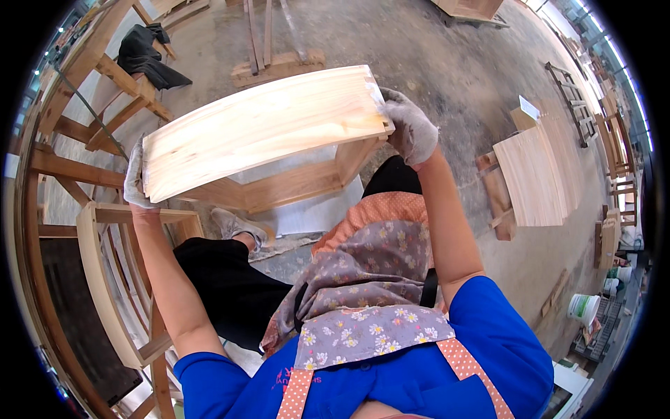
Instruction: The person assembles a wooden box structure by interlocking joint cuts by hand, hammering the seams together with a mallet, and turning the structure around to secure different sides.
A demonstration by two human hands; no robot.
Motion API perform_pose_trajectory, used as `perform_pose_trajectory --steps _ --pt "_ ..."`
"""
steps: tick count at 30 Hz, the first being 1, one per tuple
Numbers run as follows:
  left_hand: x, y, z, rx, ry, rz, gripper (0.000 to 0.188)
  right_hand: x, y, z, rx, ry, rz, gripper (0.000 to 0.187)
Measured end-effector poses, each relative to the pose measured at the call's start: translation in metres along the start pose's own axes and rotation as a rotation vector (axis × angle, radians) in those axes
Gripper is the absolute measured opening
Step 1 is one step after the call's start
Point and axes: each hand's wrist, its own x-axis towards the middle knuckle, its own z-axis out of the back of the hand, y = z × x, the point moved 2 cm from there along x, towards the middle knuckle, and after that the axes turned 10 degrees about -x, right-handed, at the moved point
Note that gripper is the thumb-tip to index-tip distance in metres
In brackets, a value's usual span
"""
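Between my two hands I hold up a pale wooden drawer box (265,126), an open frame with one broad side facing up and its inner boards showing below. My left hand (137,176), in a whitish work glove, is closed on the box's left end. At the right end, by the notched corner joint, my right hand (412,129) grips in a greyish glove; its fingertips are partly hidden behind the wood. Another wooden frame (112,286) rests on the rack at my left, below my left forearm.
A timber rack (77,164) runs along my left, with a black cloth (143,56) draped on it. Stacked wooden panels (534,178) lie on blocks at the right. A white bucket (583,307) stands farther right. A white sheet (307,209) lies on the concrete floor beneath the box.
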Motion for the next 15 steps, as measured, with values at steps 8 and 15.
perform_pose_trajectory --steps 8,15 --pt "-0.001 0.005 -0.001 -0.006 -0.015 0.009 0.04 0.048 0.044 -0.019 -0.444 -0.194 -0.026 0.034" --pt "0.001 0.004 -0.002 0.041 -0.04 -0.022 0.039 0.08 0.046 -0.01 -0.608 -0.113 -0.197 0.024"
